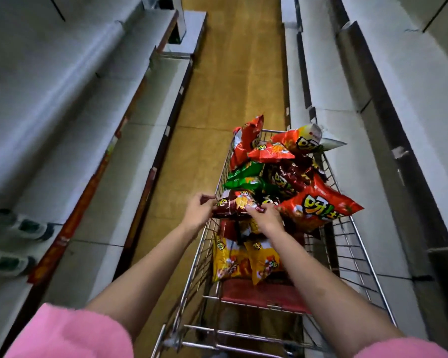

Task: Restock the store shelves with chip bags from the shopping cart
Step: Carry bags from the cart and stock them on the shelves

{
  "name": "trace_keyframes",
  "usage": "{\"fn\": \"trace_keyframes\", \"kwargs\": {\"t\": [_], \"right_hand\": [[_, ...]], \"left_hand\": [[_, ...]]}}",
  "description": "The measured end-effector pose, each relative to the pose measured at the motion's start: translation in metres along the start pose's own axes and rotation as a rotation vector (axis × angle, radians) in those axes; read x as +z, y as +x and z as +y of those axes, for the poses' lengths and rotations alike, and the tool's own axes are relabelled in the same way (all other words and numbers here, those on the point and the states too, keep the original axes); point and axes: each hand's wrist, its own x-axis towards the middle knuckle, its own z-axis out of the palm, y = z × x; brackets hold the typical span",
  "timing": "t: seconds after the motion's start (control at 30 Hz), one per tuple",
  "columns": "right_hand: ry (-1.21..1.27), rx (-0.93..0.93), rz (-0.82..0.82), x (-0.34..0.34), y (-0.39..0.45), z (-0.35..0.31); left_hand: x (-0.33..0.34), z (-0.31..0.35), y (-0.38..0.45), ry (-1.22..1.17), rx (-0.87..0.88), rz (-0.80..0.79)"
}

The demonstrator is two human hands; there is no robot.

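Observation:
A wire shopping cart stands in the aisle, piled with chip bags: orange-red ones, a green one, dark red ones and yellow ones lower down. Both my hands are on a dark red chip bag at the cart's left rim. My left hand pinches its left end. My right hand grips its right end from above.
White store shelves with red price strips run along the left. More white shelves line the right, close to the cart. A few green-and-white packages lie on the left shelf. Brown floor stretches ahead.

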Motion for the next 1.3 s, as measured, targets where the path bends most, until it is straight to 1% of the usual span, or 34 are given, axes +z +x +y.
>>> {"fn": "trace_keyframes", "kwargs": {"t": [0.07, 0.17, 0.27, 0.33, 0.43, 0.5, 0.53, 0.63, 0.7, 0.8, 0.93, 1.0, 1.03, 1.1, 1.13, 1.17, 1.23, 1.3], "right_hand": [[0.085, 0.066, 0.012, 0.007, 0.010, -0.001], [0.185, 0.092, 0.036, 0.002, 0.016, -0.003], [0.196, 0.036, 0.073, -0.017, 0.013, -0.003], [0.183, -0.034, 0.091, -0.034, 0.008, -0.007], [0.279, -0.082, 0.128, -0.063, 0.003, -0.016], [0.409, -0.042, 0.155, -0.083, -0.001, -0.024], [0.497, -0.003, 0.150, -0.092, -0.005, -0.028], [0.773, 0.112, 0.079, -0.110, -0.017, -0.034], [0.903, 0.140, 0.014, -0.116, -0.022, -0.036], [0.998, 0.156, -0.040, -0.119, -0.022, -0.035], [1.048, 0.143, -0.044, -0.120, -0.022, -0.034], [1.046, 0.112, -0.047, -0.122, -0.023, -0.033], [1.025, 0.086, -0.060, -0.124, -0.024, -0.032], [0.893, 0.041, -0.079, -0.130, -0.023, -0.027], [0.794, 0.023, -0.050, -0.133, -0.021, -0.023], [0.696, 0.005, 0.009, -0.136, -0.019, -0.018], [0.552, -0.013, 0.181, -0.142, -0.011, -0.006], [0.379, -0.024, 0.342, -0.149, 0.000, 0.007]], "left_hand": [[-0.005, -0.001, 0.007, 0.011, 0.006, -0.020], [-0.006, -0.001, 0.016, 0.014, -0.005, -0.051], [0.000, 0.006, 0.015, -0.003, -0.006, -0.077], [0.004, 0.013, 0.013, -0.049, 0.029, -0.083], [0.010, 0.030, 0.013, -0.202, 0.105, -0.075], [0.012, 0.044, 0.011, -0.296, 0.142, -0.064], [0.013, 0.049, 0.008, -0.295, 0.155, -0.082], [0.018, 0.049, 0.009, -0.165, 0.142, -0.205], [0.022, 0.052, 0.004, -0.060, 0.123, -0.358], [0.028, 0.058, -0.002, -0.039, 0.067, -0.570], [0.032, 0.051, -0.004, 0.018, -0.034, -0.687], [0.035, 0.047, -0.002, 0.009, -0.028, -0.717], [0.035, 0.047, -0.003, 0.006, -0.019, -0.701], [0.039, 0.047, -0.004, -0.070, 0.012, -0.629], [0.039, 0.046, -0.002, -0.139, 0.018, -0.595], [0.039, 0.043, 0.003, -0.206, 0.010, -0.550], [0.038, 0.040, 0.012, -0.280, -0.023, -0.480], [0.039, 0.035, 0.018, -0.286, -0.022, -0.482]]}}
